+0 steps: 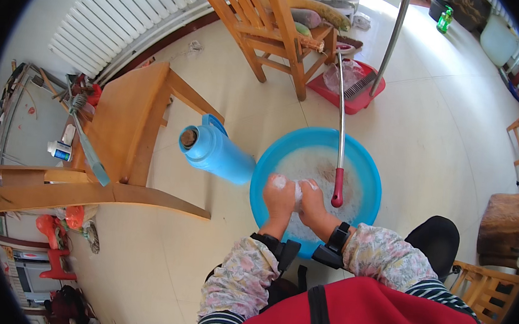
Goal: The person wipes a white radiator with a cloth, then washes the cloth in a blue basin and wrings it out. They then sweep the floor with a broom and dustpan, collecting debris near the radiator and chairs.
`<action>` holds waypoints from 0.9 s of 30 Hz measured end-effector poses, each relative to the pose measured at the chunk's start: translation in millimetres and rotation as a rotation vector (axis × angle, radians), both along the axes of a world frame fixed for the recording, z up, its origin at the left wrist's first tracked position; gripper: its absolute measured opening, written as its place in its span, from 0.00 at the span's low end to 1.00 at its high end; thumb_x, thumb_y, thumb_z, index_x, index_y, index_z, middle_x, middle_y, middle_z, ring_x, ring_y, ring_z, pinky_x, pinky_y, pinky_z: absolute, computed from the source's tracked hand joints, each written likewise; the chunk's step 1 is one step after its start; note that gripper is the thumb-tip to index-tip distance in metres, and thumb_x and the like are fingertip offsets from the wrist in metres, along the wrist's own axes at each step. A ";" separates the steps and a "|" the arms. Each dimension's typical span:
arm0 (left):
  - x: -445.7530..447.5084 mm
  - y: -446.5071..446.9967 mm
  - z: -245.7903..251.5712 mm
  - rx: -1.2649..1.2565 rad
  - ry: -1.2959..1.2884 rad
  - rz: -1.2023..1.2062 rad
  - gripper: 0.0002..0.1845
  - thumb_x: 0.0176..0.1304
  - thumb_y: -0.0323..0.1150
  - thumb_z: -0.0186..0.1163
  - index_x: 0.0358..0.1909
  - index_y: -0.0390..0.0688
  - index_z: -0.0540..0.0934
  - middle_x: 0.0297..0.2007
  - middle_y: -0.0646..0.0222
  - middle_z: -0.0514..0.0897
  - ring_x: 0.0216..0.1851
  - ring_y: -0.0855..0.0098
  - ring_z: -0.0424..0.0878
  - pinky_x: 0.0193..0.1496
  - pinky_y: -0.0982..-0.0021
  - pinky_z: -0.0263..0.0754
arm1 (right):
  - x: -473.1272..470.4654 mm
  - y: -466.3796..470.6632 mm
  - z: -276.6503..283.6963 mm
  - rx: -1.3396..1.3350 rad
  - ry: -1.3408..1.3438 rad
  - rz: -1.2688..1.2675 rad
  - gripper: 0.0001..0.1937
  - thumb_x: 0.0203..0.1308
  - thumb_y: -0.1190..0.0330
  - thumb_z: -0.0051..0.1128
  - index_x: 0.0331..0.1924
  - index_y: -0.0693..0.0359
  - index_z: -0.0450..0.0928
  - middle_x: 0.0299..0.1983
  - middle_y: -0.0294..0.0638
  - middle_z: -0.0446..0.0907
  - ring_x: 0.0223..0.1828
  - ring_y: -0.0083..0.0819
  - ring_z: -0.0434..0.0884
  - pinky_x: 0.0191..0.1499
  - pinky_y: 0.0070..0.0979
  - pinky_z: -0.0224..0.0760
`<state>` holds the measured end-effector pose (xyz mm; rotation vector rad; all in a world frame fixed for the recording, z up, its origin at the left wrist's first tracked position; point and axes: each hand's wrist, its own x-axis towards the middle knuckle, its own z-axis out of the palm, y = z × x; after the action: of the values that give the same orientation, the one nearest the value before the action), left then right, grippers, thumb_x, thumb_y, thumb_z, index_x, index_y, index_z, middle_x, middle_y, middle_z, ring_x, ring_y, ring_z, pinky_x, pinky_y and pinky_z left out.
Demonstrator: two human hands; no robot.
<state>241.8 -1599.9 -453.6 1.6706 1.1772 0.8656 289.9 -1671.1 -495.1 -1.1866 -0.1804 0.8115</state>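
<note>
A round blue plastic basin (pixel 371 189) with sudsy water stands on the tiled floor. Over it my left hand (pixel 279 198) and my right hand (pixel 313 205) are closed side by side on a white, foamy cloth-like item (pixel 298 196); most of it is hidden in my fists. Foam clings to the knuckles of both hands. A metal handle with a red grip (pixel 338 186) reaches over the basin, to the right of my right hand. Left of the basin is a blue thermos flask (pixel 223 152) with a brown stopper.
A wooden chair (pixel 126 115) lies to the left, near a white radiator (pixel 124 19). Beyond the basin are a red dustpan (pixel 360 107) and another wooden chair (pixel 292 41) bearing large gourd-like vegetables. A wooden stump (pixel 504 222) stands at the right; a green pump bottle (pixel 444 21) is farther off.
</note>
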 end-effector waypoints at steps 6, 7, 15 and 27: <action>1.2 0.6 19.3 0.144 0.020 -0.111 0.05 0.46 0.28 0.59 0.26 0.38 0.76 0.25 0.58 0.80 0.27 0.62 0.78 0.35 0.65 0.73 | 5.7 -1.6 -17.3 -0.152 -0.218 0.259 0.08 0.60 0.63 0.45 0.38 0.55 0.72 0.34 0.39 0.76 0.37 0.34 0.77 0.36 0.34 0.71; 1.9 1.3 22.5 0.182 0.009 -0.131 0.05 0.46 0.28 0.58 0.26 0.38 0.76 0.24 0.59 0.80 0.27 0.61 0.78 0.35 0.66 0.73 | 6.1 1.0 -15.5 -0.042 0.021 0.245 0.08 0.61 0.62 0.44 0.38 0.55 0.72 0.34 0.39 0.76 0.37 0.34 0.78 0.36 0.34 0.71; -1.8 1.0 40.1 0.231 0.060 -0.307 0.04 0.44 0.27 0.58 0.25 0.41 0.76 0.24 0.60 0.80 0.26 0.59 0.78 0.32 0.65 0.74 | 11.4 -0.1 20.5 0.162 0.808 0.295 0.10 0.62 0.62 0.41 0.37 0.57 0.73 0.34 0.39 0.79 0.35 0.34 0.79 0.37 0.34 0.72; -4.5 9.5 36.3 0.009 -0.084 -0.356 0.07 0.49 0.28 0.58 0.33 0.42 0.76 0.33 0.66 0.80 0.34 0.67 0.77 0.40 0.71 0.73 | 29.0 -1.9 61.4 -0.039 0.840 0.350 0.14 0.63 0.58 0.41 0.45 0.55 0.73 0.43 0.41 0.78 0.39 0.38 0.80 0.41 0.46 0.74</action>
<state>237.2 -1590.4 -417.3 1.7637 0.7864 0.7089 318.9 -1673.0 -433.7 -0.7709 0.3315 1.5594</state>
